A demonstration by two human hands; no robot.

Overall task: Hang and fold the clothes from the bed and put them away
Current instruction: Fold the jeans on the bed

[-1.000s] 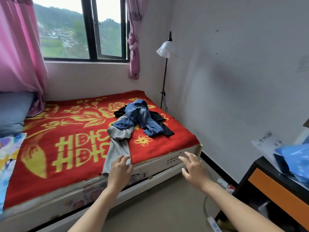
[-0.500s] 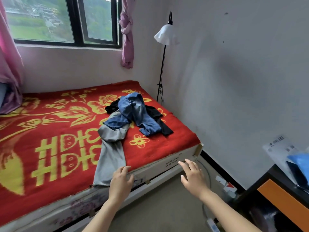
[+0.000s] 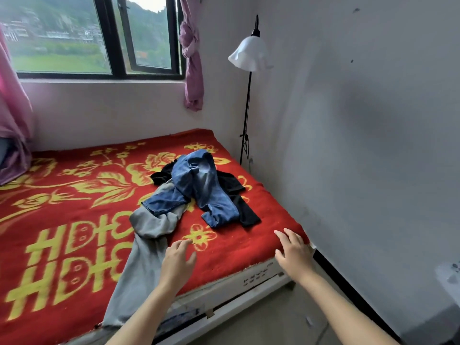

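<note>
Left hand (image 3: 178, 261) and right hand (image 3: 293, 252) both open, fingers loose, holding nothing, above bed (image 3: 74, 220) edge near jeans (image 3: 199, 188).

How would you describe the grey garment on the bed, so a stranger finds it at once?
Find the bed with the red and yellow blanket below the window. Near its right corner, the grey garment comes out from under the blue jeans and stretches to the near edge. It alone is pale and long; the jeans and the black garment lie bunched.
</note>
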